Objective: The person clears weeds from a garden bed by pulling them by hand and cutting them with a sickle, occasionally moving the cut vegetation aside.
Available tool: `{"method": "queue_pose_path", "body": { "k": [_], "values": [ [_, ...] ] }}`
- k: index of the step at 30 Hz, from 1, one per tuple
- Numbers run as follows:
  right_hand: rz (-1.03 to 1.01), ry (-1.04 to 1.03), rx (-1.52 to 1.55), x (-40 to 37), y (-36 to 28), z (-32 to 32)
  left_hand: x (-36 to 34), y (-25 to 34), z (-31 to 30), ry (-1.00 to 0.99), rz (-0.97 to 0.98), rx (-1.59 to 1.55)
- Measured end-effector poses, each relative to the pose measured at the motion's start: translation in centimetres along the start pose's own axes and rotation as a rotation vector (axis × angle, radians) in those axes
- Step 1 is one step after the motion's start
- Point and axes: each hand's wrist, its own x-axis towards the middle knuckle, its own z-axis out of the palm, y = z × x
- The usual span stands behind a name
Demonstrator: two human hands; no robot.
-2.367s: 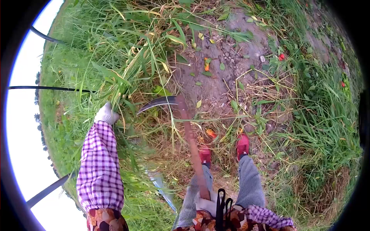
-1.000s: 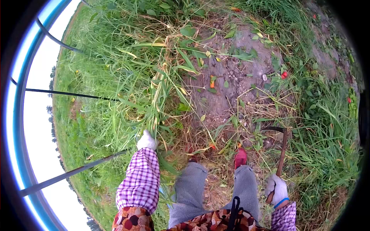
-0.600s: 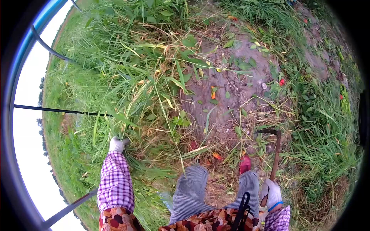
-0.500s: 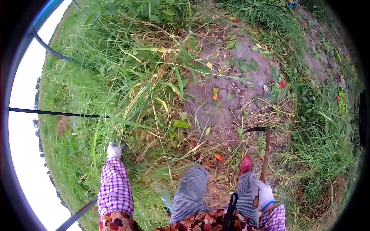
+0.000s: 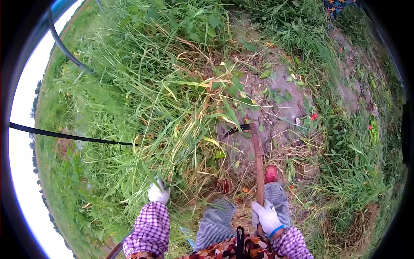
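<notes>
My left hand point(image 5: 159, 192), in a white glove, is at the grass clump point(image 5: 189, 142) left of my legs; its fingers are partly hidden by blades, and I see it closed round some grass. My right hand point(image 5: 266, 217), gloved in white with a blue band at the wrist, grips the lower wooden handle of a sickle point(image 5: 258, 166). The sickle points away from me, its dark curved blade point(image 5: 237, 130) turned left over the soil beside the clump's right edge.
Bare soil point(image 5: 289, 95) with cut stalks and small red fruits lies ahead. Thick grass point(image 5: 353, 172) grows on the right. A black strap or cord point(image 5: 73, 134) crosses the left side, and a curved bar point(image 5: 64, 47) stands at upper left. Patterned cloth point(image 5: 338, 6) shows at top right.
The sickle has moved left and away from me, its blade now nearer the grass clump. My left hand has shifted right and slightly closer to my body. The view has moved a little.
</notes>
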Motion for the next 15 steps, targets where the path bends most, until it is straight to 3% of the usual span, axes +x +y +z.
{"method": "queue_pose_path", "body": {
  "k": [3, 5, 6, 7, 11, 13, 15],
  "values": [
    [0.001, -0.032, 0.056, 1.6, -1.9, -1.1, -0.5, 2.6, -2.8, 0.012, 0.027, 0.133],
    [-0.014, -0.014, 0.097, 3.6, -3.7, -2.6, -2.9, 6.3, -8.2, -0.154, 0.18, -0.055],
    [-0.008, -0.03, 0.064, 4.8, -4.2, -3.9, -3.5, 7.6, -8.7, -0.034, 0.265, 0.026],
    [-0.021, -0.05, 0.095, 5.4, -4.9, -5.0, -3.8, 8.4, -8.4, 0.123, 0.403, -0.169],
    [0.006, 0.0, 0.097, 5.6, -8.8, -8.1, -1.7, 17.1, -11.3, 0.378, 0.636, -0.435],
    [0.016, -0.004, 0.104, 5.8, -9.7, -9.4, 3.5, 21.5, -10.2, 0.403, 0.512, -0.383],
    [0.036, 0.102, 0.08, 6.1, -10.3, -10.5, 7.5, 26.0, -10.4, 0.28, 0.311, -0.292]
  ]
}}
